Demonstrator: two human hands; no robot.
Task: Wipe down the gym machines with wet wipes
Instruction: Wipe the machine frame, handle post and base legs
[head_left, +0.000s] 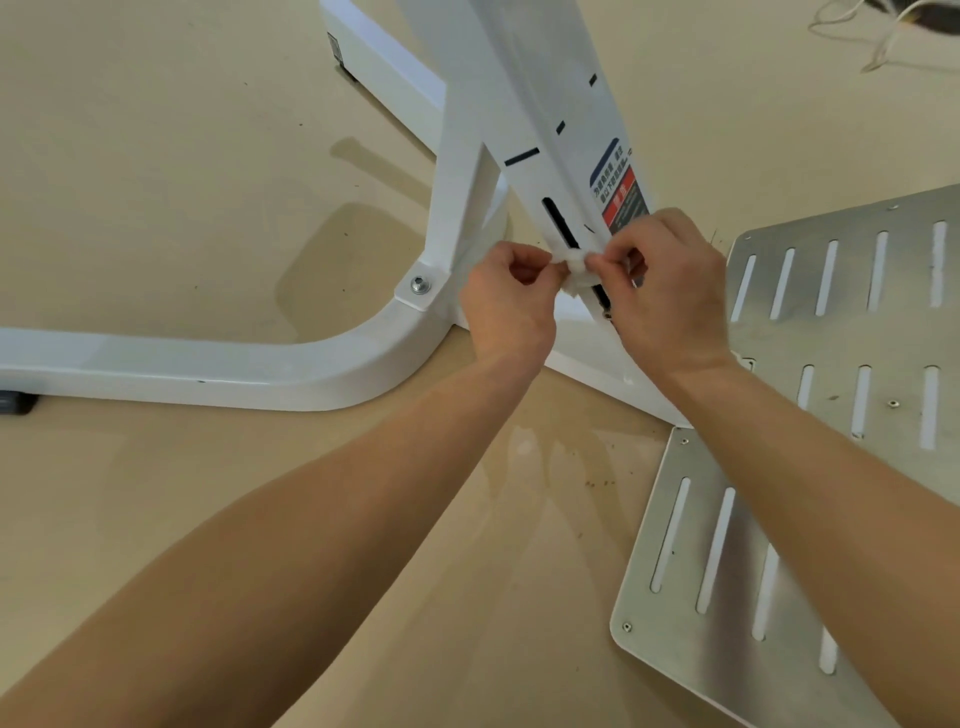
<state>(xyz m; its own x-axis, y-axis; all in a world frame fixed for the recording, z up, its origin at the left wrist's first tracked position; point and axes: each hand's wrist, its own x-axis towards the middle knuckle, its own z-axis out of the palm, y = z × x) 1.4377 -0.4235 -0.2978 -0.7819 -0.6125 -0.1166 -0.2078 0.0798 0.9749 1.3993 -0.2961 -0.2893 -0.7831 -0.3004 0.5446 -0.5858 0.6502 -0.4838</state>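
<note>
a white wipe (575, 271) is bunched into a small wad right in front of the lower end of the machine's white post (540, 119), just above where the post meets the base. the wad is a little longer top to bottom than across, so its long side roughly follows the post. whether it touches the post cannot be told.

the left hand (506, 301) comes in from the left of the post, fingers curled, thumb and fingertips pinching the wad's left edge. the right hand (670, 291) comes in from the right of the post and pinches the wad's right edge the same way. both hands are narrow, closed on the wipe, fingertips nearly meeting.

the post runs as a long slanted bar from the top of the view down to the hands. a dark slot (558, 221) sits on its face just above the wipe, and a blue and red sticker (621, 192) is on its right side above the right hand. the curved white base bar (208, 364) sweeps away left of the post, with a bolt (420, 285) at the joint. slotted metal plates (857, 291) lie on the tan floor (156, 182) right of the post.
</note>
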